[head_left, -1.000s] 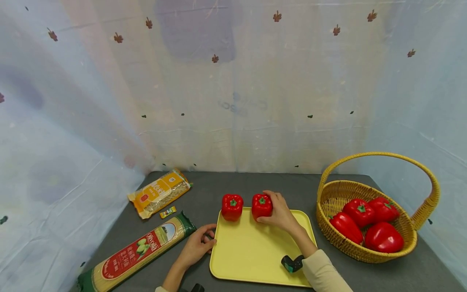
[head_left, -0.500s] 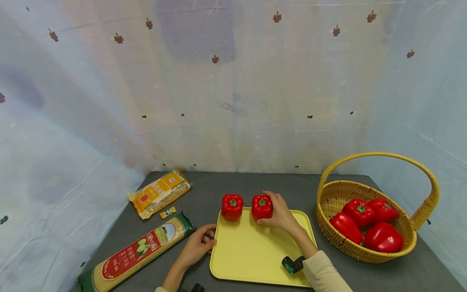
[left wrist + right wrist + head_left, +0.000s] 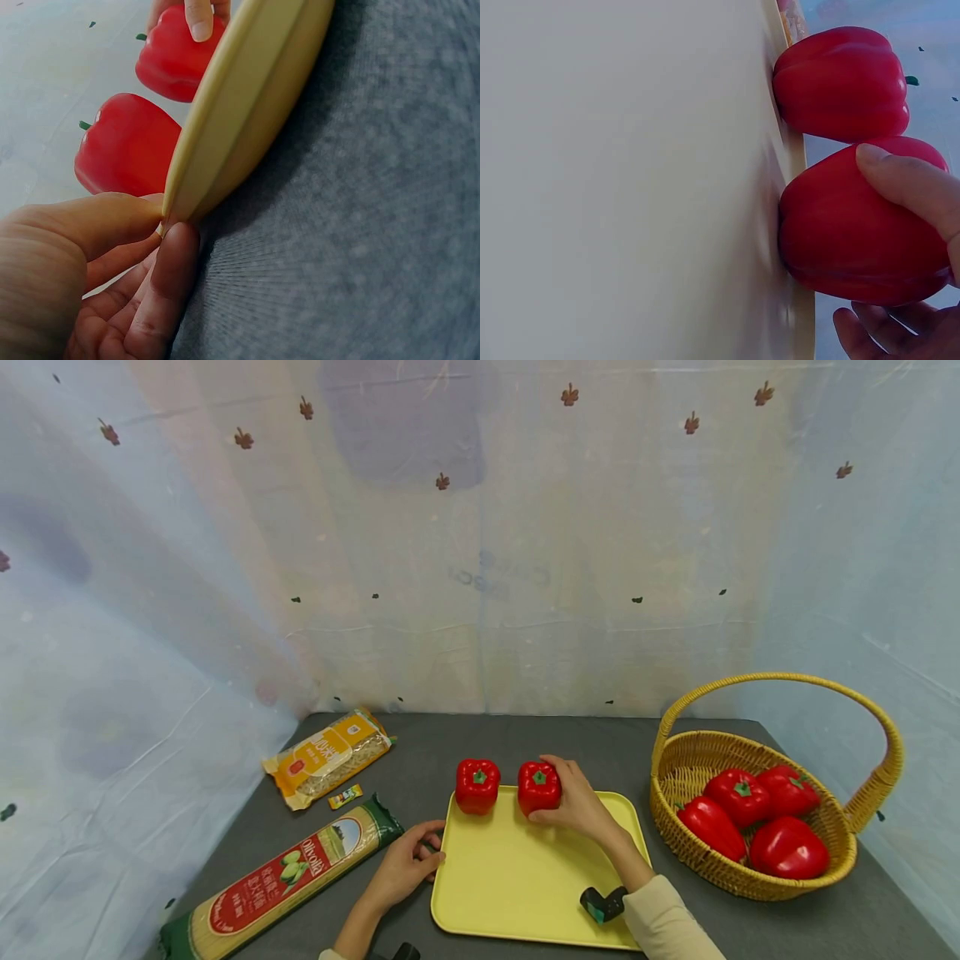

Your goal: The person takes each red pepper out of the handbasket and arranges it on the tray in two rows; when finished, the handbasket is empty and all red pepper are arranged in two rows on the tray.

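Note:
Two upright red bell peppers with green stems stand at the far edge of a yellow tray point(image 3: 510, 877). My right hand point(image 3: 577, 802) holds the right bell pepper point(image 3: 537, 793), thumb on its near side and fingers around the far side. The other bell pepper point(image 3: 477, 789) stands just left of it, untouched. At the tray's left side, my left hand point(image 3: 405, 864) pinches the rim. The left wrist view shows the thumb point(image 3: 124, 217) on one face of the tray edge and curled fingers on the other.
A wicker basket point(image 3: 678, 839) with a tall handle holds several red bell peppers at the right. To the left lie a spaghetti pack point(image 3: 281, 881), an orange-labelled grain bag point(image 3: 330, 756) and a small yellow-green packet point(image 3: 345, 797). Patterned sheeting point(image 3: 480, 610) hangs behind the grey table.

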Available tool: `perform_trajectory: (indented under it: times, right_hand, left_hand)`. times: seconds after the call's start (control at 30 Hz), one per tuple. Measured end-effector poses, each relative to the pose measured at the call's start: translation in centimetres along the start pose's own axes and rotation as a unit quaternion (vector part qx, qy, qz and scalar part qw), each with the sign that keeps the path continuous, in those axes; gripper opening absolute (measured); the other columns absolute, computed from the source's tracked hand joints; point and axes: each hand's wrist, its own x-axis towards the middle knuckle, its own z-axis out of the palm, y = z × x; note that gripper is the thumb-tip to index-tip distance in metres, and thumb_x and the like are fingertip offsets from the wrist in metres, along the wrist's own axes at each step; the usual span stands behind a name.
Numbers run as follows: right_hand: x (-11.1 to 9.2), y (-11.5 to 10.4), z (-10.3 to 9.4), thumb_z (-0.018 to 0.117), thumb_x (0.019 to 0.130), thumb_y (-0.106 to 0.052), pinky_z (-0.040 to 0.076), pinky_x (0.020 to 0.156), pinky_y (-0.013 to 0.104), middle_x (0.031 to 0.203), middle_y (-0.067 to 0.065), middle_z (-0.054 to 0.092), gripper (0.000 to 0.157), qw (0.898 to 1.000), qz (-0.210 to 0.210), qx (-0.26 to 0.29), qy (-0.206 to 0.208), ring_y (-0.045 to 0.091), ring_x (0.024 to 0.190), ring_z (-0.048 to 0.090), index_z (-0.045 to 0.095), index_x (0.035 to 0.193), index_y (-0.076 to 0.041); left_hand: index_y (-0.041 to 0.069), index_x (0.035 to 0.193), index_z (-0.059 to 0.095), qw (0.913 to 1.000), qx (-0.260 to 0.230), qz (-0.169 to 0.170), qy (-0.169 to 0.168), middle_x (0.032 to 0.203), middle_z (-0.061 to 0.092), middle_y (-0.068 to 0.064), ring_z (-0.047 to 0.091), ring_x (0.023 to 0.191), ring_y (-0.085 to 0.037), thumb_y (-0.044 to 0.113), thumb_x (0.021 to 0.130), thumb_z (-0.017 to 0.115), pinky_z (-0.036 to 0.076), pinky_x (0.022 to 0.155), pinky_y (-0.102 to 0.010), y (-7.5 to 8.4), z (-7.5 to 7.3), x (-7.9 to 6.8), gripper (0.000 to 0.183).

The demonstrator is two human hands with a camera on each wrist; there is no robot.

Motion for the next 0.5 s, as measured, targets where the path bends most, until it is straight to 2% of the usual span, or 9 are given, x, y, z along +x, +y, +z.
perform_trajectory:
  times: [0.2, 0.5]
  right_hand:
    - [0.12, 0.11, 0.07, 0.089, 0.060, -0.025, 0.049, 0.087, 0.050, 0.118, 0.014, 0.047, 0.091, 1.000, 0.000, -0.006, 0.002, 0.030, 0.108, 0.049, 0.041, 0.137, -0.011]
    - [0.14, 0.27, -0.06, 0.089, 0.059, -0.028, 0.047, 0.088, 0.052, 0.122, 0.015, 0.045, 0.102, 1.000, 0.004, -0.005, -0.001, 0.031, 0.112, 0.046, 0.033, 0.143, -0.014]
  left_hand:
    - [-0.010, 0.127, 0.047, 1.0000, 0.000, 0.001, -0.002, 0.095, 0.054, -0.020, 0.058, 0.065, -0.017, -0.003, 0.087, 0.060, 0.054, 0.055, -0.032, -0.03, 0.01, 0.02, 0.043]
    - [-0.010, 0.127, 0.047, 1.0000, 0.002, 0.001, -0.002, 0.094, 0.054, -0.020, 0.058, 0.065, -0.018, -0.003, 0.087, 0.060, 0.054, 0.055, -0.032, 0.00, -0.03, 0.08, 0.043]
